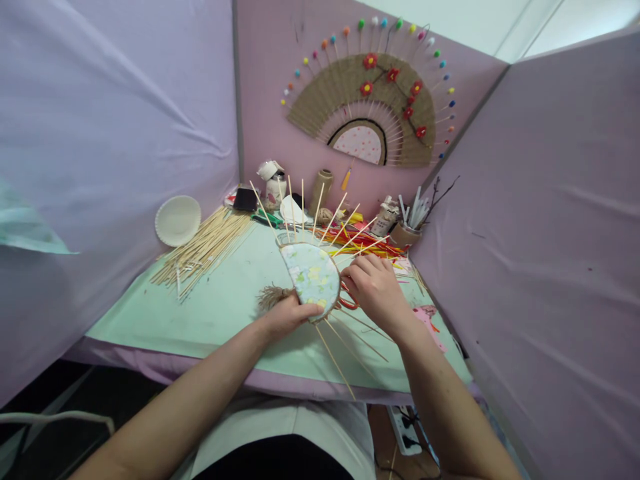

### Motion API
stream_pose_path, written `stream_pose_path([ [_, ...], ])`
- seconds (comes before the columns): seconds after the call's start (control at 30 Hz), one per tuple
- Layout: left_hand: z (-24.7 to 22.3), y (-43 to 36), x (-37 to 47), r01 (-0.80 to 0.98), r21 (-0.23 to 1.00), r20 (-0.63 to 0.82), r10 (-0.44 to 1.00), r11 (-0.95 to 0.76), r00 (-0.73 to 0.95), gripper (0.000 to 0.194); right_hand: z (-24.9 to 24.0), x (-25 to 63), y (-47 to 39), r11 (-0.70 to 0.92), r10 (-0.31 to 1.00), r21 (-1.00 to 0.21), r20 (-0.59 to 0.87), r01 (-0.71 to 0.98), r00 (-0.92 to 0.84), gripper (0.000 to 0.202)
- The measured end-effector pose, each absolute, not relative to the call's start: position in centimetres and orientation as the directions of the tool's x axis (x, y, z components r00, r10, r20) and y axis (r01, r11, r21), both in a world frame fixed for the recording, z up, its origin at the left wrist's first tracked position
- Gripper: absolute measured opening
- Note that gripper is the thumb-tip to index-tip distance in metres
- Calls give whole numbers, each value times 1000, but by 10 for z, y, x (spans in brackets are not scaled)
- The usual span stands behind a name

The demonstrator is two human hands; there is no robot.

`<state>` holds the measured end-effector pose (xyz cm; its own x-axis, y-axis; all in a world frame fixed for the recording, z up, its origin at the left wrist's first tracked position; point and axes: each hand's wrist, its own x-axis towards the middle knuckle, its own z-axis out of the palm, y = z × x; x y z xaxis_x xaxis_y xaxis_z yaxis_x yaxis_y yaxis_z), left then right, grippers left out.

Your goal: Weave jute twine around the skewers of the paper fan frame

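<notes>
A half-round fan base (313, 273) covered in pale blue floral cloth is held above the table, tilted. Several thin wooden sticks (301, 207) fan out from its curved edge. My left hand (290, 316) grips the base near its lower end, thumb on the cloth and fingers behind. A frayed twine tassel (273, 298) hangs out beside that hand. At the curved right edge, my right hand (373, 287) is closed with its fingertips pinched together. Whatever they pinch is too small or hidden to make out. Orange-handled scissors (349, 298) lie partly hidden behind this hand.
Loose wooden sticks (205, 250) are heaped at the left, beside a white scalloped bowl (178, 221). Red and yellow pipe cleaners (370, 245), a twine spool (321, 190) and a cup of glue sticks (406, 233) stand behind. A finished fan (345, 100) hangs on the back wall.
</notes>
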<state>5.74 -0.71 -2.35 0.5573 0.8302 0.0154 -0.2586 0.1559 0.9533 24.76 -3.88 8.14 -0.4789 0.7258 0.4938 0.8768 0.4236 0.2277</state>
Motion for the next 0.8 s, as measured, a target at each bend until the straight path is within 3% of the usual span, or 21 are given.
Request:
stream_pose_path([
  [0.33,-19,-8,56,-244,958,4,843,151,538,56,81,241,-40,383,734,163,545,909,-406,14],
  [0.63,-11,-11,63,-388,880,-31,849,274,528,65,83,244,-53,371,671,-118,719,921,-178,17],
  [0.8,-4,-14,65,-446,854,-17,871,268,491,70,76,242,-59,387,700,-79,674,919,-236,15],
])
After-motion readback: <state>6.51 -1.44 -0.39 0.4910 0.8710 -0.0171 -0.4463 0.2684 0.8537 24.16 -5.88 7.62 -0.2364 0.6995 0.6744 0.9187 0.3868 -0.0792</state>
